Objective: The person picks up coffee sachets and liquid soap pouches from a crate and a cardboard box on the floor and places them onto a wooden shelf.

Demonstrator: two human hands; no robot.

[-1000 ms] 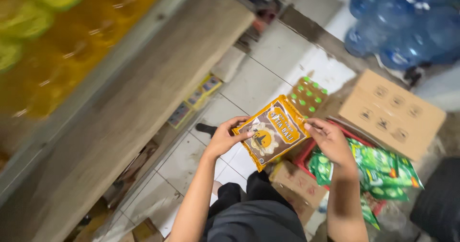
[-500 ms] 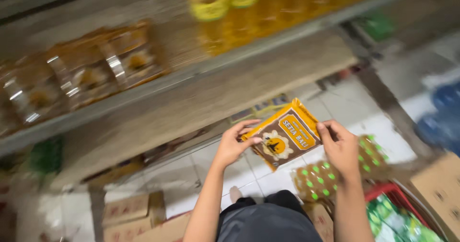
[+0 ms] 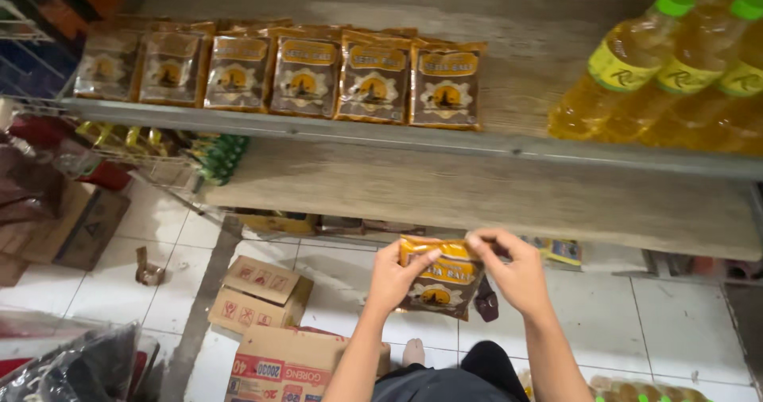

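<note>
**Both hands pinch one orange-brown packet below the shelf**

L to R: row of matching packets (image 3: 278, 72) stands along the upper shelf (image 3: 334, 132), well above and left of the fingers. Cardboard boxes (image 3: 258, 291) sit on the tiled floor (image 3: 668, 322), below-left of the left hand.

Left hand (image 3: 393, 279): thumb and fingers pressed on the packet's top-left corner, thumb in front, other fingers curled behind, so pinching the packet (image 3: 437, 287). Packet is upright, slightly tilted, held between both hands in front of the lower shelf board (image 3: 477, 195), just under its front edge.

Right hand (image 3: 517, 271): thumb + forefinger pinching the packet's top edge w/ fingertips (image 3: 474, 243) touching it; remaining fingers curled loosely, apart from the packet. Both hands' fingertips are close together along the top edge.

Up and right of the right fingers, well apart: bottles of yellow oil (image 3: 675, 76) w/ green caps, lying on the upper shelf.
</note>
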